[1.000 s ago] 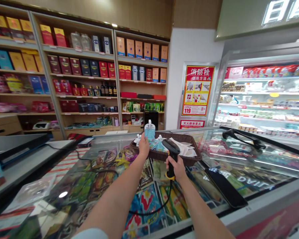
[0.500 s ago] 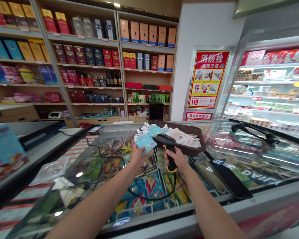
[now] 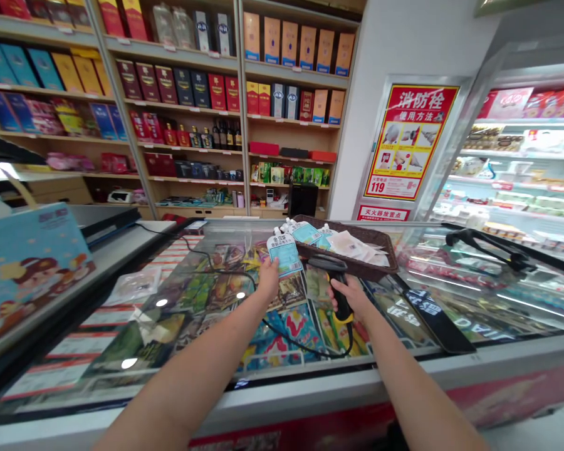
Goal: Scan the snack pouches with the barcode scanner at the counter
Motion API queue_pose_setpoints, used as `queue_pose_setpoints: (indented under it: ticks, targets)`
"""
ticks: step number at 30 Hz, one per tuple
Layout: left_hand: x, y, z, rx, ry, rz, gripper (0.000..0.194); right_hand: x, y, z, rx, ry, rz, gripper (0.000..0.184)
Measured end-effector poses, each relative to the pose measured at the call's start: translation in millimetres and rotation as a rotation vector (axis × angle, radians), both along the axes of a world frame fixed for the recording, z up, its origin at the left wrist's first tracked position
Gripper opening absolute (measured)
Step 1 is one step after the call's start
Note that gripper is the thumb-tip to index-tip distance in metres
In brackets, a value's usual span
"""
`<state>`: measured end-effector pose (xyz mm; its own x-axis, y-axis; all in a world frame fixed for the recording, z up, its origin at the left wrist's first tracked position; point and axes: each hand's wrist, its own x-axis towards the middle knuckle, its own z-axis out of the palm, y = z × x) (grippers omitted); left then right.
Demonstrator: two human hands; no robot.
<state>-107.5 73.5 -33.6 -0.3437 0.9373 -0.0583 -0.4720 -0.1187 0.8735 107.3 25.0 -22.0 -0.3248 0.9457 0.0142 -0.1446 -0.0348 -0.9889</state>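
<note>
My left hand (image 3: 269, 279) is closed on the lower left edge of a light-blue and white spouted drink pouch (image 3: 286, 255), its printed face and barcode turned up. A black and yellow barcode scanner (image 3: 341, 297) is gripped in my right hand (image 3: 350, 299), its head angled left toward the pouch, with a small space between them. From the scanner's handle a black cord (image 3: 305, 349) loops left across the glass. Just behind both hands sits a brown woven basket (image 3: 380, 241). It holds several similar pouches (image 3: 305, 233) on the left and white packets (image 3: 352, 245) on the right.
Under my hands is a glass-topped chest freezer (image 3: 235, 379) filled with packaged food. A black handle (image 3: 491, 249) stands on its right part. A blue illustrated box (image 3: 32, 266) is at left. Shelves of boxed bottles (image 3: 183, 86) and a lit refrigerated case (image 3: 521, 156) stand behind.
The pouch went from upright above the basket down to a tilted position in front of it, nearer the scanner. The scanner's head swung left. My view shifted too.
</note>
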Motion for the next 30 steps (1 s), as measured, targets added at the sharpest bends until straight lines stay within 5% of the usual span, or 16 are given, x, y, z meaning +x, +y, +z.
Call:
queue_pose_setpoints:
  ticks: [8,14,18,30]
  targets:
    - [-9.1,14.1,0.2,-0.034,-0.004,-0.003,0.022,-5.7,7.9,-9.7,0.060,-0.085,0.047,0.046]
    - [-13.5,16.7,5.8,0.059,-0.064,0.040,0.022,-35.5,18.5,13.6,0.184,0.037,-0.026,0.046]
    - [-26.1,18.9,8.4,0.083,-0.065,0.082,0.025,-51.4,25.2,20.0,0.121,0.091,-0.031,0.048]
    - [-32.0,14.9,12.7,0.084,-0.056,0.052,0.021,-33.9,24.6,7.1,0.072,-0.102,0.056,0.044]
